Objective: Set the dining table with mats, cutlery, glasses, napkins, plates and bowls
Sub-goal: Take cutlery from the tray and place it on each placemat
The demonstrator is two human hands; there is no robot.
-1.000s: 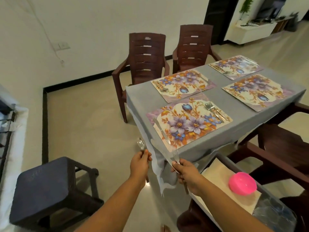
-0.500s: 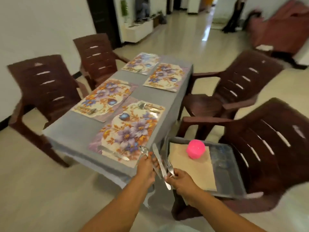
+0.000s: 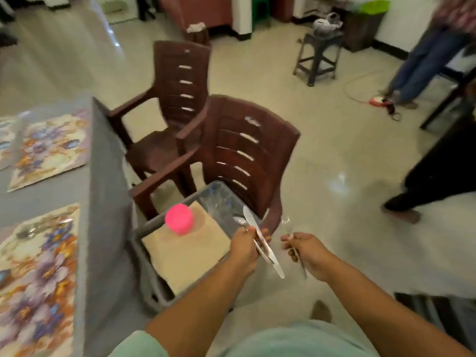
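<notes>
My left hand (image 3: 246, 247) grips a table knife (image 3: 260, 243) together with a spoon (image 3: 240, 220), over the right edge of a grey tray (image 3: 144, 256). My right hand (image 3: 307, 251) pinches a fork (image 3: 296, 249), its tines blurred, just right of the left hand. The tray sits on a brown chair (image 3: 247, 153) and holds beige napkins (image 3: 185, 251), an upturned pink bowl (image 3: 179, 219) and clear glasses (image 3: 221, 199). Floral mats (image 3: 33, 266) lie on the grey table (image 3: 103, 202) at the left; cutlery (image 3: 38, 228) rests on the near mat.
A second brown chair (image 3: 175, 99) stands behind the first. A dark stool (image 3: 319, 55) is at the far right, with a person's legs (image 3: 417, 65) and a cable (image 3: 365, 96) on the floor nearby. Another person's dark leg (image 3: 438, 179) is at the right.
The view has swung right, from the table to the chair with the tray. Both hands have come away from the table edge; the knife is now in my left hand with the spoon, not in my right.
</notes>
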